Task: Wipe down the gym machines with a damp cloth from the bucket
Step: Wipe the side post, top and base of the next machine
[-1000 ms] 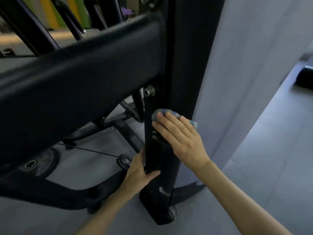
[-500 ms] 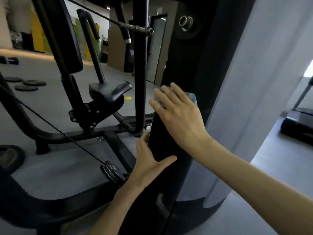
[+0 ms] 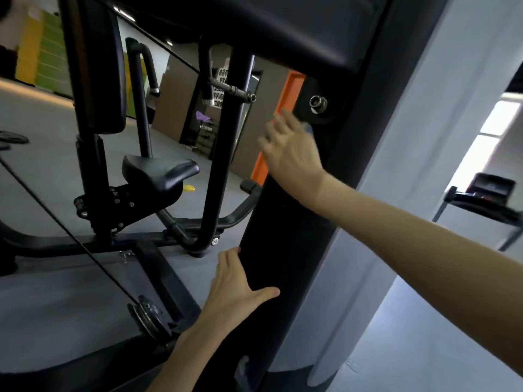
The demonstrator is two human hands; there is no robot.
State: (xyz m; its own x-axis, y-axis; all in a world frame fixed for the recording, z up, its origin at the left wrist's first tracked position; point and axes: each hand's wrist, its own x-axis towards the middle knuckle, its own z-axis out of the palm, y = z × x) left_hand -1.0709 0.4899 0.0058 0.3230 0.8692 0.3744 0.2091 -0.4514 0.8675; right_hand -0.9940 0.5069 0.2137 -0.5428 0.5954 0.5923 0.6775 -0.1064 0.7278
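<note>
Though blurred, seen flat against the black upright column (image 3: 283, 222) just below its bolt (image 3: 318, 103): right hand (image 3: 291, 151), fingers straight, pressing the blue cloth (image 3: 308, 128) to the metal, only a sliver of cloth showing beside the fingers. Lower on the same column: left hand (image 3: 237, 290), holding nothing, fingers straight along the left edge, thumb spread across the front face. Behind, at left: black seat (image 3: 158, 168), cable pulley (image 3: 147, 315), grey floor (image 3: 56, 292).

A blue cloth (image 3: 308, 128) is lying mostly hidden under the right hand (image 3: 291, 154), pressed flat against the black machine (image 3: 283, 222) upright.
</note>
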